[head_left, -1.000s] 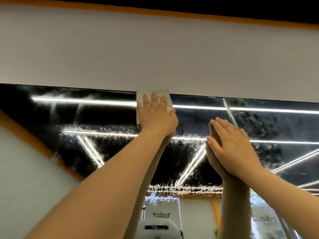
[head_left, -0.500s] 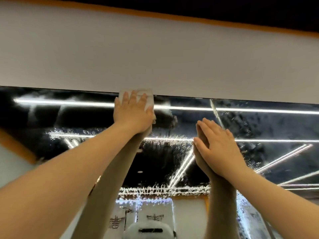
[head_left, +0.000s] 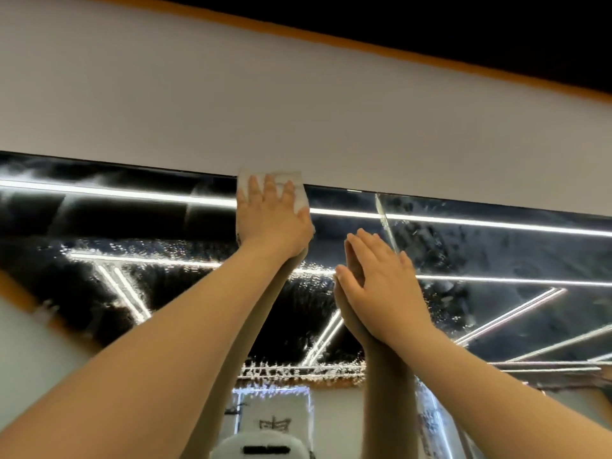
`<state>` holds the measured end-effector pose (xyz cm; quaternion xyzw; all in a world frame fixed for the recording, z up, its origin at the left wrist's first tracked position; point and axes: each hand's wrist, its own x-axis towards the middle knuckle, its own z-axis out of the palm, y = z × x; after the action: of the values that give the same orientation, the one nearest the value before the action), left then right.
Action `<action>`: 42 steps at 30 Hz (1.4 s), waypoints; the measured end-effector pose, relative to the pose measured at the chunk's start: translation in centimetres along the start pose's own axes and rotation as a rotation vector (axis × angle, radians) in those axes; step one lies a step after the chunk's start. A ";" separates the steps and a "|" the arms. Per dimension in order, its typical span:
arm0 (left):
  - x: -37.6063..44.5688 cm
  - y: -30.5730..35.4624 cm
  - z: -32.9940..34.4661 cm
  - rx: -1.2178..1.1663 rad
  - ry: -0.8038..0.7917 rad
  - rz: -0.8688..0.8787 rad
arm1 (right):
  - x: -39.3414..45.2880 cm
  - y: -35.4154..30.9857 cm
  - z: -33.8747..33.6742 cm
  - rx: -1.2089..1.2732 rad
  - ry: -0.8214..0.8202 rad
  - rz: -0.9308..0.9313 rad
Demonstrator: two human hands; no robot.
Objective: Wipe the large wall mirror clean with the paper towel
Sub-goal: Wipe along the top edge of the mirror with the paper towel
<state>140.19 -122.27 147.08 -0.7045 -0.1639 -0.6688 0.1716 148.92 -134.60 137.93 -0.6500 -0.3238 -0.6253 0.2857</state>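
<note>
The large wall mirror (head_left: 132, 226) fills the lower half of the view and reflects dark ceiling and bright light strips. Wet streaks and droplets cover its glass. My left hand (head_left: 271, 220) is raised to the mirror's top edge and presses a white paper towel (head_left: 299, 190) flat against the glass with straight fingers. The towel's top pokes out above my fingertips, touching the wall line. My right hand (head_left: 384, 286) lies flat on the glass lower and to the right, fingers straight, holding nothing.
A plain white wall (head_left: 298, 111) runs above the mirror, with an orange strip (head_left: 364, 44) and dark ceiling over it. A seam between mirror panels (head_left: 384, 220) sits just right of my right hand. My arms' reflections meet my hands on the glass.
My left hand slid the towel left along the top edge, then back to the right. The right hand stayed flat on the glass. The view has tilted.
</note>
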 end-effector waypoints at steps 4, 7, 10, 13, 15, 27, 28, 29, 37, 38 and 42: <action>0.3 1.6 0.3 0.001 0.005 -0.001 | 0.0 -0.1 -0.1 0.009 -0.006 -0.005; 0.4 2.0 0.3 0.003 -0.011 0.016 | 0.0 0.1 0.0 0.025 0.002 -0.009; 0.3 3.2 0.2 0.003 -0.019 0.048 | -0.2 0.1 0.0 0.093 0.066 0.002; 0.0 4.8 0.5 -0.004 -0.016 0.071 | -0.1 0.1 -0.4 0.106 0.089 0.016; 0.2 5.2 0.6 -0.002 -0.017 0.080 | 0.1 0.3 -1.1 0.119 0.067 0.024; 0.0 6.0 0.5 -0.035 -0.043 0.091 | -1.6 3.7 -1.1 -0.039 0.000 0.063; 0.0 6.2 0.6 -0.033 -0.042 0.093 | -1.6 3.7 -1.1 -0.044 0.002 0.059; 0.0 6.5 0.6 -0.030 -0.039 0.096 | -1.6 3.8 -1.1 -0.046 0.003 0.058; -0.4 8.8 1.2 -0.027 -0.030 0.157 | -1.4 4.0 -0.7 0.000 0.017 0.046; -0.5 9.1 1.3 -0.030 -0.031 0.161 | -1.4 4.0 -0.6 0.005 0.016 0.045; -0.6 9.5 1.4 -0.029 -0.038 0.187 | -1.6 4.3 -0.4 0.034 0.086 0.047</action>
<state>145.78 -130.06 146.16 -0.7318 -0.0909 -0.6386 0.2198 151.94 -137.70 136.48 -0.6251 -0.3067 -0.6401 0.3248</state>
